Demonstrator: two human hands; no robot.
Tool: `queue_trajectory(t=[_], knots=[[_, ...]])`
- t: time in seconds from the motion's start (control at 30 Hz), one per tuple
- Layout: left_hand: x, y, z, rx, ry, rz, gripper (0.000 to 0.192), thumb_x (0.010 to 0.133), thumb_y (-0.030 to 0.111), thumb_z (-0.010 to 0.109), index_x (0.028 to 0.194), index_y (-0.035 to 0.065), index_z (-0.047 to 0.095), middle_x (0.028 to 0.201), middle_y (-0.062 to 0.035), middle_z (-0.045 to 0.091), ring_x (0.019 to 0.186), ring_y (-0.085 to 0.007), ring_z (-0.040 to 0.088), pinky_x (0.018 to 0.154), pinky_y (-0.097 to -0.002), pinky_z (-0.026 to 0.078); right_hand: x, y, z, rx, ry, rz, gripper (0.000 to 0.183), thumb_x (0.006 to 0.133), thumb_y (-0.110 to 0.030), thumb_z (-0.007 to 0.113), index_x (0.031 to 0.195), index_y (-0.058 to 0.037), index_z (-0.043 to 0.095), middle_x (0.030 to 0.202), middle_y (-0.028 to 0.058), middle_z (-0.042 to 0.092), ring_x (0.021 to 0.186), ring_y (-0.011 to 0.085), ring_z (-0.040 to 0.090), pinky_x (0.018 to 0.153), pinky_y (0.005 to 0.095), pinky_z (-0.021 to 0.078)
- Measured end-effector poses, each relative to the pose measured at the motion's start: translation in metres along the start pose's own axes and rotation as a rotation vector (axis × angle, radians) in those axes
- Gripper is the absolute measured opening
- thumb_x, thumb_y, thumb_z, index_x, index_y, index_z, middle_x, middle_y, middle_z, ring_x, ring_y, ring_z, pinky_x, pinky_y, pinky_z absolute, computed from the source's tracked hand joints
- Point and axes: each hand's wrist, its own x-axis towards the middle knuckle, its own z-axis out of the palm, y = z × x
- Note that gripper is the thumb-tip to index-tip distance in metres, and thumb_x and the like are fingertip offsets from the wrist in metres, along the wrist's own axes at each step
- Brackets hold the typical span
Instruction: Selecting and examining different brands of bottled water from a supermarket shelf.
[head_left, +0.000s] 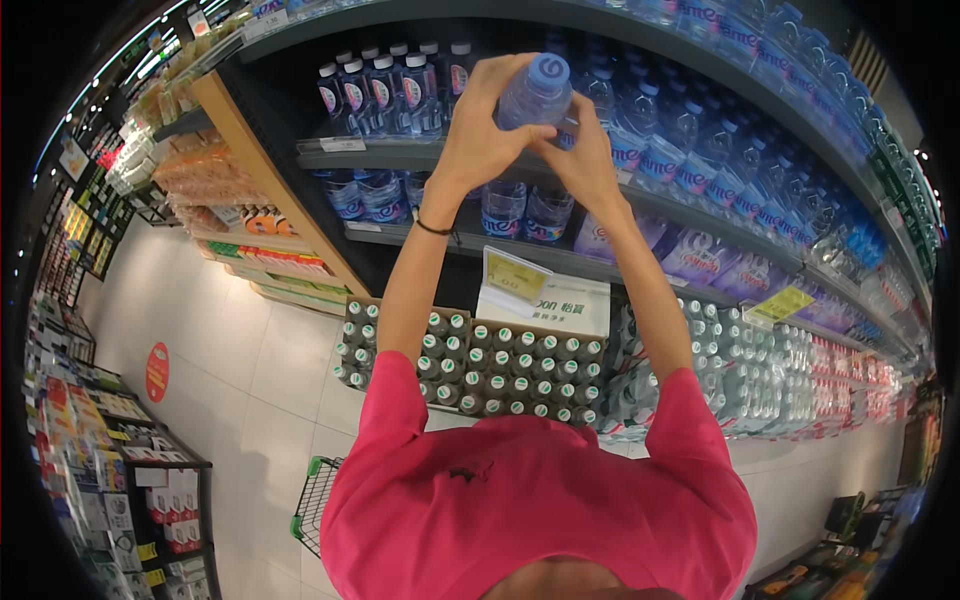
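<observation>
A clear plastic water bottle (534, 105) with a blue screw cap is held up in front of the shelves. My left hand (480, 124) wraps its left side, with the thumb across the lower front. From the right, my right hand (581, 154) grips it with thumb and fingers. Its lower part is mostly hidden by my hands. Just behind stands a row of blue-capped water bottles (679, 146) on the middle shelf (397, 156). White-capped bottles (382, 90) with pink and white labels stand on the same shelf to the left.
Large water bottles (379, 196) and purple-wrapped packs (697, 251) fill the shelf below. Cartons of green-and-white-capped bottles (525, 367) stand low before me. A price sign (516, 277) juts out above them. A green-cornered shopping basket or cart (319, 495) is at my left, on tiled floor (255, 420).
</observation>
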Motion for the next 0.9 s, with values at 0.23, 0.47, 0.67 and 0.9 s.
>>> queue_trajectory(t=[0.23,0.47,0.67,0.9], knots=[[0.004,-0.077,0.041,-0.018,-0.024,-0.029,0.076,0.070,0.019,0.087,0.135,0.0016,0.052,0.124,-0.0093,0.058,0.120,-0.0269,0.056,0.105,-0.0374,0.042,0.009,0.053,0.025,-0.213,0.107,0.096,0.071,0.078,-0.021,0.080,0.134,0.0055,0.046,0.128,0.0249,0.053,0.113,0.0419,0.058,0.093,0.0441,0.0495],[0.002,-0.108,0.061,-0.122,0.038,-0.264,0.075,0.067,0.008,0.085,0.133,-0.0036,0.053,0.124,-0.0135,0.060,0.113,-0.0248,0.062,0.096,-0.0353,0.049,-0.005,0.066,0.043,-0.380,0.202,0.054,0.060,0.086,-0.007,0.067,0.136,0.0101,0.039,0.128,0.0317,0.050,0.111,0.0485,0.057,0.091,0.0498,0.0493],[-0.003,-0.150,0.080,-0.411,-0.030,-0.409,0.074,0.069,0.005,0.085,0.134,-0.0043,0.052,0.125,-0.0166,0.061,0.111,-0.0216,0.063,0.093,-0.0327,0.051,-0.020,0.064,0.053,-0.380,0.193,0.033,0.057,0.085,0.005,0.053,0.138,0.0110,0.035,0.131,0.0342,0.048,0.114,0.0497,0.055,0.094,0.0501,0.0478],[-0.010,-0.153,0.087,0.191,-0.124,-0.307,0.086,0.075,0.030,0.086,0.145,0.0046,0.044,0.121,-0.0207,0.062,0.107,-0.0266,0.065,0.092,-0.0355,0.052,-0.032,0.066,0.050,-0.369,0.101,0.078,0.060,0.081,0.008,0.051,0.138,0.0130,0.033,0.134,0.0362,0.047,0.123,0.0492,0.049,0.104,0.0492,0.0424]])
